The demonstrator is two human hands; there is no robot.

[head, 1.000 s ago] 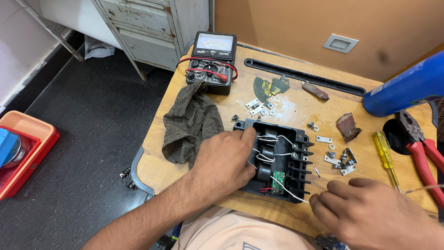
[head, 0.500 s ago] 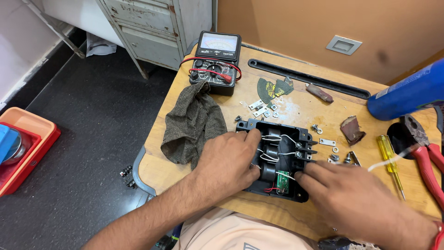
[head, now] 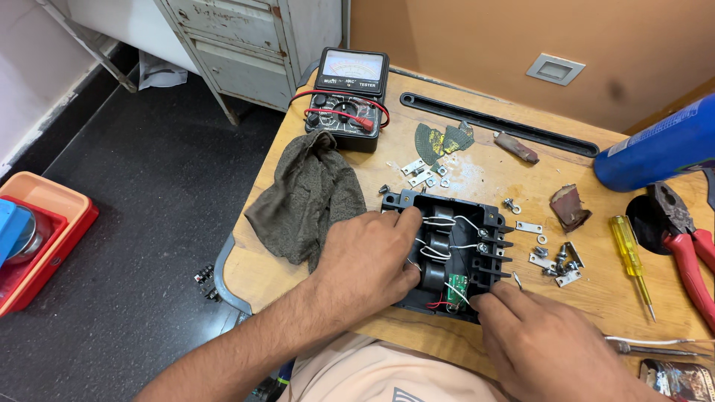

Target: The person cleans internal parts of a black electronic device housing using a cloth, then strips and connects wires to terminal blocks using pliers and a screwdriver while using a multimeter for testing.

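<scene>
Two bare hands work at a black plastic housing (head: 456, 253) with white wires and a small green circuit board inside, which lies open near the front edge of a light wooden desk (head: 477, 175). At the housing's near corner the right hand (head: 544, 346) has its fingertips (head: 488, 301) bunched together right beside the green board; whether they pinch a wire I cannot tell. Along the housing's left side the left hand (head: 369, 257) lies flat with fingers loosely spread, pressing on the wall and rim, one finger reaching the far left corner. Just left of the housing, partly under that hand, sits a crumpled grey-green cloth (head: 305, 193). To the housing's right are small metal brackets and screws (head: 555, 260), then a yellow-handled screwdriver (head: 631, 260) and, further right, red-handled pliers (head: 689, 249). Just beyond the housing lie more small metal plates (head: 421, 173) and two dark green leaf-shaped pieces (head: 443, 140). Far beyond it on the left stands a black analogue multimeter (head: 346, 97) with red and black leads coiled on it, and far right a blue cylinder (head: 659, 152) lies across the desk
</scene>
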